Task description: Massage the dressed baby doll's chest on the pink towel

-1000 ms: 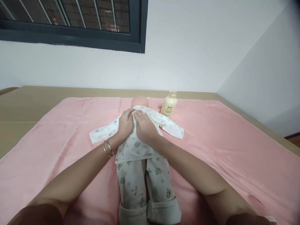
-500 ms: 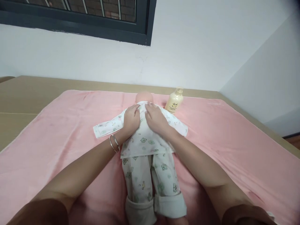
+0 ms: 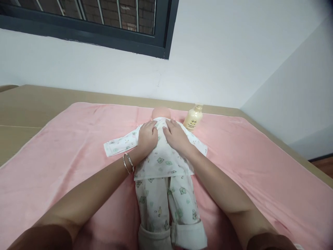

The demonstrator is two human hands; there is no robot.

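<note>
A baby doll point(image 3: 161, 113) lies stretched out on a pink blanket point(image 3: 85, 166), its smooth round head at the far end. It wears a white long-sleeved top point(image 3: 162, 163) and white trousers point(image 3: 153, 205), both printed with small green animals, the trouser cuffs rolled up. My left hand point(image 3: 147, 136) rests flat on the left of the doll's upper body, silver bangles on the wrist. Opposite it, my right hand point(image 3: 177, 136) lies on the right side with fingers spread. Neither hand grasps anything; a strip of the top shows between them. No face is visible on the doll.
A pale yellow bottle point(image 3: 193, 118) stands just beyond the doll's right sleeve. The blanket covers much of a wooden table point(image 3: 39, 104). Behind are a white wall point(image 3: 208, 62) and a dark-framed window point(image 3: 145, 45) with bars.
The whole view has tilted slightly, so doll, bottle and window sit a little lower. My hands stay on the doll's upper body, the fingers of the right slightly more spread.
</note>
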